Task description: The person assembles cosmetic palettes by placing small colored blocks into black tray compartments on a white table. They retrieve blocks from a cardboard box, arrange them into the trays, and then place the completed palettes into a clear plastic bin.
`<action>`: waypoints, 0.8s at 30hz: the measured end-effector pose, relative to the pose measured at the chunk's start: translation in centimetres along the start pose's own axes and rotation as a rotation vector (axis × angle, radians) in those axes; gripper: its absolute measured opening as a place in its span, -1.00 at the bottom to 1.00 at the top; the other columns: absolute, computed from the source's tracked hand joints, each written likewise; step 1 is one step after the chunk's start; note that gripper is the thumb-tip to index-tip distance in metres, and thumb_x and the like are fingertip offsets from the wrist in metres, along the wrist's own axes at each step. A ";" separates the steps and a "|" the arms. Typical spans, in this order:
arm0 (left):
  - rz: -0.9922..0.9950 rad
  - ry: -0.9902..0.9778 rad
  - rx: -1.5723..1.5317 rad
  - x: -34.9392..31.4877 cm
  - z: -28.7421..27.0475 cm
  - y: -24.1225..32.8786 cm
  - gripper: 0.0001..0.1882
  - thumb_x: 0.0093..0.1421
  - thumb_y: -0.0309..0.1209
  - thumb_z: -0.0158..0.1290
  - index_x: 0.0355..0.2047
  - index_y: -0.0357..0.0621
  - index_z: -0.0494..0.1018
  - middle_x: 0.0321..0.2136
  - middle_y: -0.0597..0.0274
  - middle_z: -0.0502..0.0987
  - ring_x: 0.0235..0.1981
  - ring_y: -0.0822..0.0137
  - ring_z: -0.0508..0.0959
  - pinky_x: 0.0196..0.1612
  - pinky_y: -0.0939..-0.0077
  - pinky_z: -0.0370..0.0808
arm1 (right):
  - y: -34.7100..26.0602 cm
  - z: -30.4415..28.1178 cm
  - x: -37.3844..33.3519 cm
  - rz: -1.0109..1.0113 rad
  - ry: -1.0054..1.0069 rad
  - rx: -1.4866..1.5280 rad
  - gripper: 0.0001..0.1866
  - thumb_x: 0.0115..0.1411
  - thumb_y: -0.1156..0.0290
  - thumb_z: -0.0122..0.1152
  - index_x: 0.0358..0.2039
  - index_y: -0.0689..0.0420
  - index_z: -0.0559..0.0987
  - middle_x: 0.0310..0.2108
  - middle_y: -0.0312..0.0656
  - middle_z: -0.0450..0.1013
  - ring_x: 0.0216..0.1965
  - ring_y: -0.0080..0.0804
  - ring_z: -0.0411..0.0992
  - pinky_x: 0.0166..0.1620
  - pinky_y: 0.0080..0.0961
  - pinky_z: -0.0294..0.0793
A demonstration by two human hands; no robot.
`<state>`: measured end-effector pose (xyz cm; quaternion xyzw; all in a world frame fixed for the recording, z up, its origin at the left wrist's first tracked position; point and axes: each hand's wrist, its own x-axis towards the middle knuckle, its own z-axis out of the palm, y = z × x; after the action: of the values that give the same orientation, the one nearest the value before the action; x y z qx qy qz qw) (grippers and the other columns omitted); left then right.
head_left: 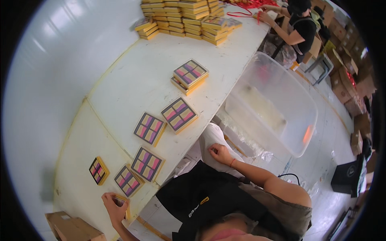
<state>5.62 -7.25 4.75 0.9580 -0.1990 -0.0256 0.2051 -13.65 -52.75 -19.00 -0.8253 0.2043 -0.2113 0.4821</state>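
My left hand (114,205) is at the table's near left, its fingers closed around the edges of a small flat gold-sided box (122,199). Right beside it lies a box (128,180) with a pink, purple and gold patterned top. That one touches another patterned box (147,164), and a smaller-looking one (98,170) sits apart to the left. My right hand (219,154) rests on my thigh with fingers curled in, and I see nothing in it. A red band circles that wrist.
More patterned boxes (149,128) lie up the white table (116,90), with a short stack (190,76) beyond. Many gold boxes (185,18) are piled at the far end, near a person (299,36) handling red ribbon. A clear plastic tub (299,100) stands right; a cardboard box (72,229), lower left.
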 end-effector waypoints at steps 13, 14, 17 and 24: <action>0.041 0.161 -0.018 0.6 2.9 -3.2 -0.62 0.40 -0.22 -0.19 -0.37 -0.35 0.30 -0.37 0.10 0.22 -0.34 0.21 0.30 -0.16 0.38 0.29 | 0.4 -1.2 0.7 0.037 0.026 0.121 -0.85 0.09 0.42 0.15 -0.37 0.20 0.59 -0.45 -0.06 0.51 -0.48 -0.16 0.49 -0.32 -0.28 0.47; 0.063 0.186 0.032 0.8 3.0 -3.7 -0.62 0.39 -0.20 -0.16 -0.36 -0.34 0.31 -0.37 0.11 0.25 -0.34 0.22 0.31 -0.17 0.38 0.30 | 0.5 -1.3 0.7 0.107 0.017 0.201 -0.85 0.11 0.40 0.16 -0.36 0.20 0.59 -0.46 -0.07 0.52 -0.48 -0.21 0.49 -0.33 -0.30 0.48; -0.239 0.053 -0.093 0.9 2.4 -0.9 -0.38 0.34 -0.01 -0.14 0.11 -0.38 0.26 0.00 -0.21 0.36 0.01 0.01 0.37 0.08 0.18 0.33 | 0.7 -2.8 1.7 0.371 0.036 0.509 -0.76 0.16 0.32 0.20 -0.25 0.22 0.56 -0.42 -0.12 0.54 -0.44 -0.34 0.51 -0.35 -0.38 0.51; -0.140 0.165 -0.055 0.3 3.3 -5.5 -0.48 0.31 -0.04 -0.06 -0.13 -0.38 0.38 -0.20 -0.16 0.42 -0.19 0.00 0.42 -0.06 0.13 0.37 | 4.6 -12.9 6.8 0.633 0.902 1.256 0.00 0.12 0.00 0.30 0.33 0.27 -0.04 0.21 0.13 0.14 0.03 -0.04 0.40 -0.04 -0.27 0.53</action>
<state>7.53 -4.07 -0.44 0.9624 -0.1133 0.0339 0.2446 -15.69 -67.68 -16.31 -0.1430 0.4441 -0.4507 0.7611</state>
